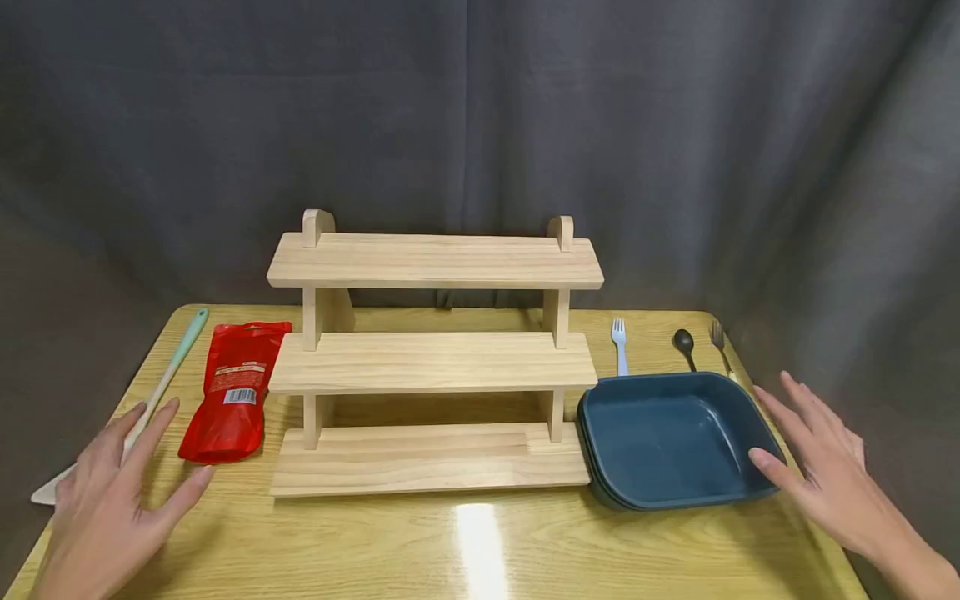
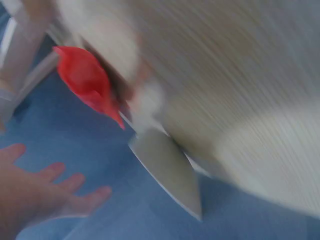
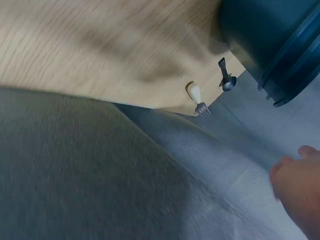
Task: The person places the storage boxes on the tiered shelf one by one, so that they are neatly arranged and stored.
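My left hand (image 1: 112,508) hovers with spread fingers over a long spatula (image 1: 171,367) with a mint-green handle end, at the table's left edge; part of it is hidden behind the hand. Right of the spatula lies a red pouch (image 1: 234,392) with a barcode label. At the right side, my right hand (image 1: 828,475) is held with fingers apart beside a stack of dark blue rectangular tubs (image 1: 675,497); whether it touches the rim cannot be told. Neither hand grips anything. The left wrist view is blurred, showing the hand (image 2: 45,195), pouch (image 2: 85,77) and spatula blade (image 2: 167,170).
A three-tier wooden shelf (image 1: 431,362) stands mid-table. Behind the tubs lie a light blue fork (image 1: 619,342), a black spoon (image 1: 683,341) and a metal fork (image 3: 202,109) with a pale handle. Grey curtains (image 1: 465,125) hang behind and beside the wooden table (image 1: 360,542).
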Tool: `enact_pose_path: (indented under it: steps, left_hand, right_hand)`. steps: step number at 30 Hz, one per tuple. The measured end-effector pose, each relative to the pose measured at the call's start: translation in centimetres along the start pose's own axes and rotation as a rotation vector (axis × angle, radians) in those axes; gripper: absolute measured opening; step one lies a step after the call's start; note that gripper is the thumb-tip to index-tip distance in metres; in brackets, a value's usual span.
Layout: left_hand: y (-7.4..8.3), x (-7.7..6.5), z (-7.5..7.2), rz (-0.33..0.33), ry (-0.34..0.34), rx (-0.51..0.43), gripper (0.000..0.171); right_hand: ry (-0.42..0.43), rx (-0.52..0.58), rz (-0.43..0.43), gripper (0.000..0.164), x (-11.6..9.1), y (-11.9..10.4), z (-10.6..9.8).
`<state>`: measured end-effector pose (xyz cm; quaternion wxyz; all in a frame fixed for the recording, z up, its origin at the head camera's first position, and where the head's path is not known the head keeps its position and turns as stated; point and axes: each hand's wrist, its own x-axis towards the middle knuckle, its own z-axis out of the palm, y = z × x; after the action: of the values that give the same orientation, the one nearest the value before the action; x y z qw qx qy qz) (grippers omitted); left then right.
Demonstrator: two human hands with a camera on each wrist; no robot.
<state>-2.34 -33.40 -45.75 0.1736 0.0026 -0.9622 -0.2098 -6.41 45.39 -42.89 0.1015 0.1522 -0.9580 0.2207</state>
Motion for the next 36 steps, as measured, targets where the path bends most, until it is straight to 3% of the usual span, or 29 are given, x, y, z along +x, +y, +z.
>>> enact_pose_path:
  steps: [5,14,17,22,29,36]
  left_hand:
    - [2.3,1.1,0.7,0.016,-0.010,-0.293,0.081]
    - [6.7,3.7,3.0,-0.014,-0.069,-0.651,0.082]
    - [7.8,4.8,3.8,-0.032,-0.074,-0.704,0.085]
    - [9.0,5.9,5.2,-0.086,-0.104,-0.822,0.086]
    - [9.7,6.3,6.5,-0.081,-0.091,-0.936,0.078]
    - [10.0,6.2,7.1,-0.134,-0.063,-1.000,0.071]
  right_hand:
    - [0.010,0.151,0.047,0.073,0.3,0.6,0.2]
    - [0.015,0.118,0.110,0.075,0.7,1.9,0.0]
    - [-0.017,0.126,0.159,0.073,0.6,2.2,0.0]
    - [-0.056,0.273,0.211,0.068,0.4,2.8,0.7]
    - [-0.057,0.491,0.234,0.066,0.2,3.8,1.3]
    - [-0.128,0.667,0.216,0.057,0.1,5.1,0.8]
